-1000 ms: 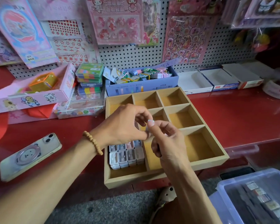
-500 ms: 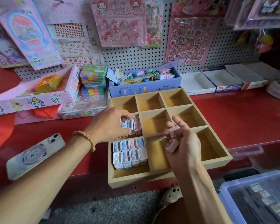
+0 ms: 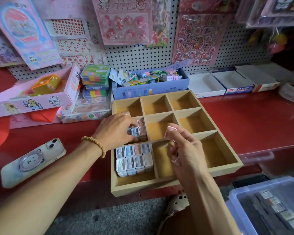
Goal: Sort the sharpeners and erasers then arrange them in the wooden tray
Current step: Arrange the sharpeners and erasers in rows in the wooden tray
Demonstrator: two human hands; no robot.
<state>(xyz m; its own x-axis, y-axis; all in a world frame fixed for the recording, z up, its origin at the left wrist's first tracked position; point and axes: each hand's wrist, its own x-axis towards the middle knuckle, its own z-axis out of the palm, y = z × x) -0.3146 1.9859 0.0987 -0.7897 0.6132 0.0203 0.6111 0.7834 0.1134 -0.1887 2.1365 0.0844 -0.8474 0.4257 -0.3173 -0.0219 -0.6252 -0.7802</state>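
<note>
A wooden tray [image 3: 224, 145] with several compartments lies on the red counter. Its front left compartment holds two rows of pastel sharpeners [image 3: 134, 158]. In the middle left compartment stand a few more sharpeners, two of them pink [image 3: 141, 128]. My left hand [image 3: 116, 129] reaches into that compartment and pinches a blue sharpener [image 3: 135, 132] among them. My right hand [image 3: 185, 148] hovers over the tray's middle with a pink sharpener [image 3: 170, 132] pinched between its fingertips.
A phone [image 3: 32, 161] lies on the counter at the left. A blue box of tags [image 3: 149, 89] and stacked coloured cases [image 3: 95, 80] stand behind the tray. A clear plastic bin [image 3: 268, 206] with small boxed items sits low at the right.
My hands came apart. The left hand carried a blue sharpener down into the middle left compartment. The right hand stayed over the tray with the pink sharpener.
</note>
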